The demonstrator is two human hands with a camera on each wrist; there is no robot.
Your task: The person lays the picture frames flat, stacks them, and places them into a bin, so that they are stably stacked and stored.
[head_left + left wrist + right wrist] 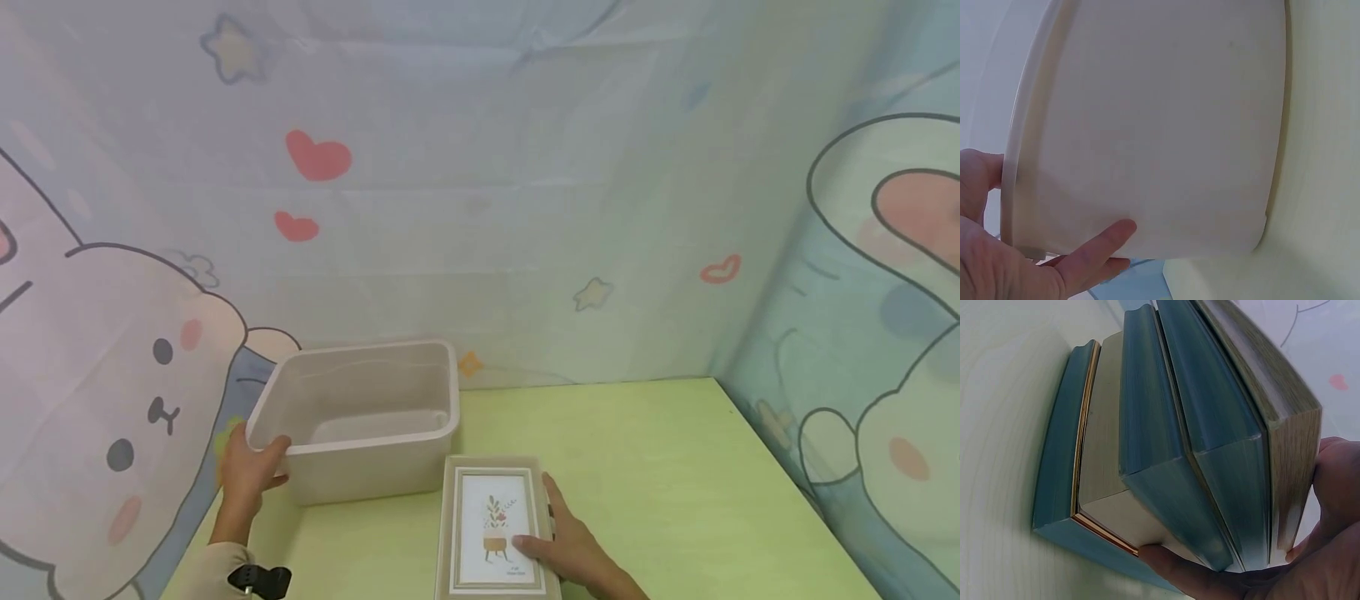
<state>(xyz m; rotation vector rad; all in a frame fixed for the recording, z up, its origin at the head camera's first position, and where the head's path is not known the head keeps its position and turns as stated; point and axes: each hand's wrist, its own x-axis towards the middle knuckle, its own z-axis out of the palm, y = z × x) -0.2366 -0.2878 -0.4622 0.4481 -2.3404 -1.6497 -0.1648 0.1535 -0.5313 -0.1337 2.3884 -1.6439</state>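
A cream plastic bin (367,471) stands at the back left of the table, its inside bare where it shows. My left hand (251,471) grips its front left corner, thumb at the rim and fingers (1100,250) against the outer wall. To the bin's right, nearer me, lies a stack of several picture frames (491,525); the top one shows a potted plant print. My right hand (573,546) holds the stack's right side, thumb over the top picture and other fingers along the edges. Blue-green, beige and wood-brown frame edges (1216,412) show in the right wrist view.
The light green table (615,450) extends to the right of the bin and the stack. A cloth backdrop (480,208) with hearts, stars and cartoon rabbits hangs behind and at both sides. A dark strap device (260,581) sits on my left wrist.
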